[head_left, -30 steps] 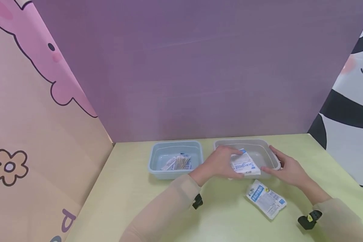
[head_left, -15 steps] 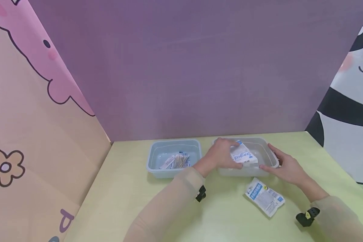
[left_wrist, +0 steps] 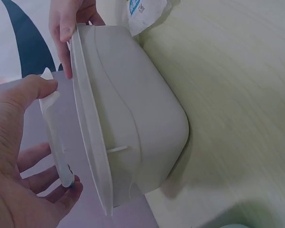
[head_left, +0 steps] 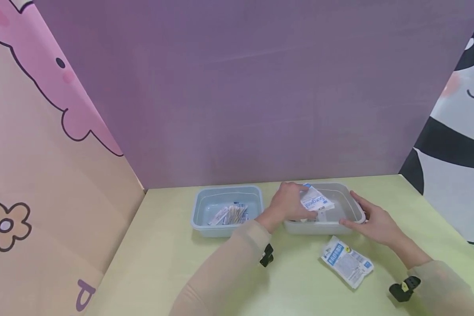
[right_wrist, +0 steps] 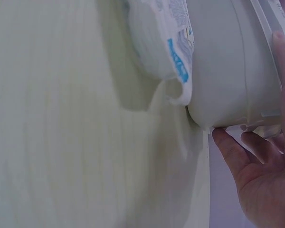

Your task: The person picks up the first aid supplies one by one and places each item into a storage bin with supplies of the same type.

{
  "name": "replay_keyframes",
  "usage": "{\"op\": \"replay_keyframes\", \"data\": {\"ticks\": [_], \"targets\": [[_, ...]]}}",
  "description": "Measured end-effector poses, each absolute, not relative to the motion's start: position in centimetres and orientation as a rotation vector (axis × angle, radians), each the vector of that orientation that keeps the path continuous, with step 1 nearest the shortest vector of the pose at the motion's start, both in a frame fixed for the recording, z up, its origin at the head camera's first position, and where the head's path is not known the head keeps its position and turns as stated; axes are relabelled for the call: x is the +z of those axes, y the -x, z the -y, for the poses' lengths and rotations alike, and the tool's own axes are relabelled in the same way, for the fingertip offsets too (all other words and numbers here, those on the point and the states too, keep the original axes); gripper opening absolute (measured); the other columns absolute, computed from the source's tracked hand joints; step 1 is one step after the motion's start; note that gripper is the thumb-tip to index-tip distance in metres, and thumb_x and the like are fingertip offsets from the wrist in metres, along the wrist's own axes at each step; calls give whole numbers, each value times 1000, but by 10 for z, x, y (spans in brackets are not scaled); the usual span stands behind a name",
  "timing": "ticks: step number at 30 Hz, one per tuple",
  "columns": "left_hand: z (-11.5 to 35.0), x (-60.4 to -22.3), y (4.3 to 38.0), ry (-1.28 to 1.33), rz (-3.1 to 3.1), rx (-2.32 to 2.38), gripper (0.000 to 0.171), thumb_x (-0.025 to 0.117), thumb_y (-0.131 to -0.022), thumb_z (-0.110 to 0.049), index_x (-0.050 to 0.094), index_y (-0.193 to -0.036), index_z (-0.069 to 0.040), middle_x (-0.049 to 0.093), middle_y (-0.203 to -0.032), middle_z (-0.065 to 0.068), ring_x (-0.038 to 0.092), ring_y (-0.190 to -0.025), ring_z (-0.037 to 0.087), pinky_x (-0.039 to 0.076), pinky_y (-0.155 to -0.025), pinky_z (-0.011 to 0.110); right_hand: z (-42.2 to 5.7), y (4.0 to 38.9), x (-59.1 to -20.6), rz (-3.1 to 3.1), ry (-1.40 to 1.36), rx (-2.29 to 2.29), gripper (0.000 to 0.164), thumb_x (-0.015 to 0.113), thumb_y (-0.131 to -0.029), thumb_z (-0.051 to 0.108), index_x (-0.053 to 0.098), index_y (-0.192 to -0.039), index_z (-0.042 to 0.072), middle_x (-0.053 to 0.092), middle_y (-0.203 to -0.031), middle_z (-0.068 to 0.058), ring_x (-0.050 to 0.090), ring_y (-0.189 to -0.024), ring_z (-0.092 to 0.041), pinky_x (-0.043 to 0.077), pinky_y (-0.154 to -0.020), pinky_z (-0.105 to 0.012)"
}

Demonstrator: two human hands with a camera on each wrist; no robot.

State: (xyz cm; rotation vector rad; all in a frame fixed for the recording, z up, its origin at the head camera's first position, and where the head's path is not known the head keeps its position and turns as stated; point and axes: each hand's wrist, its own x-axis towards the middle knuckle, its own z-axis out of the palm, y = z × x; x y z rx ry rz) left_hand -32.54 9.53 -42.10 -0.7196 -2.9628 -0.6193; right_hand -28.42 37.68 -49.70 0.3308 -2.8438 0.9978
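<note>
Head view: a flower and a pink figure decorate the side wall. On the pale green table stands a blue box, with swabs and small packets lying in it. Next, the left hand, a black device at its wrist, pinches a white packet marked "Surgical" between thumb and fingers. The packet hangs tilted over the left part of the grey box; the left wrist view shows it apart from the rim. A plump white pouch lies on the table just in front of that box. The right hand grips the grey box's right end, thumb at the rim, fingers round the outside. Farthest right is a panda print.
</note>
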Motion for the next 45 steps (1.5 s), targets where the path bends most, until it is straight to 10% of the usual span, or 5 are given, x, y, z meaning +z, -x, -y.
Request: {"op": "replay_keyframes", "data": {"ticks": [31,45], "targets": [[-123,-438,338,626,3003,-678,76,89,-79,-58,66,-146,-30,70,-136,-12,57,-118,9,52,-90,23,-372,277,-491,2807,-334,1005,103,86,-91,38,28,-166,-2,50,-155,-38,63,-122,-44,51,-79,-15],[-128,-447,345,696,2997,-697,74,90,-78,-55,69,-142,-25,71,-140,-11,62,-126,10,52,-105,23,-372,278,-492,2847,-298,984,104,83,-92,42,24,-168,1,45,-159,-37,58,-134,-55,58,-97,-51]]}}
